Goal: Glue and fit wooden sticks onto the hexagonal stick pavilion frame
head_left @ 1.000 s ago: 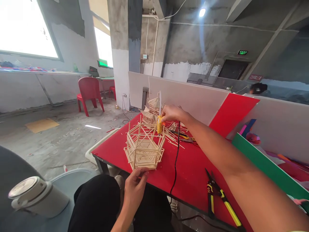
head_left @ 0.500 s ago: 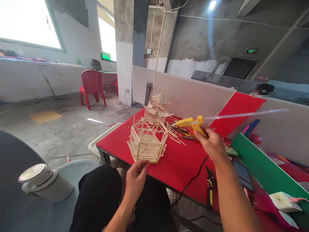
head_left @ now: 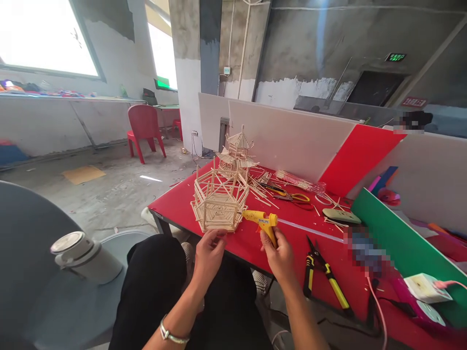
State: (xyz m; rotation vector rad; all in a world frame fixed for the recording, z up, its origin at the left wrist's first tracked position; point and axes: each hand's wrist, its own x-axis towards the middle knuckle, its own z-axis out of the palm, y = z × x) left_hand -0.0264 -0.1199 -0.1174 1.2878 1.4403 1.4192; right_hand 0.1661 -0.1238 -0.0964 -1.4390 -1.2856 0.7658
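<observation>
My right hand (head_left: 280,253) grips a yellow hot glue gun (head_left: 263,221) by its handle. A long clear glue stick (head_left: 310,230) runs out of the gun's back end. The nozzle points left, close to the right side of a six-sided frame model built of thin wooden sticks (head_left: 221,206), though I cannot tell whether it touches. At the model's front edge, my left hand (head_left: 209,255) is closed with fingertips pinched together; anything in them is too small to make out. Behind the frame stands a tiered pagoda of sticks (head_left: 239,153).
Loose sticks (head_left: 260,194), orange-handled scissors (head_left: 295,197) and a stick bundle (head_left: 294,180) lie on the red table (head_left: 277,257). Yellow-black cutters (head_left: 324,272) lie to the right. A green board (head_left: 397,233) and a power strip (head_left: 426,311) border the right side. A white jug (head_left: 85,257) stands left.
My right hand has brought the glue gun down and left, from above the table to the frame model's right side. My left hand stays at the model's front edge. The view has shifted slightly.
</observation>
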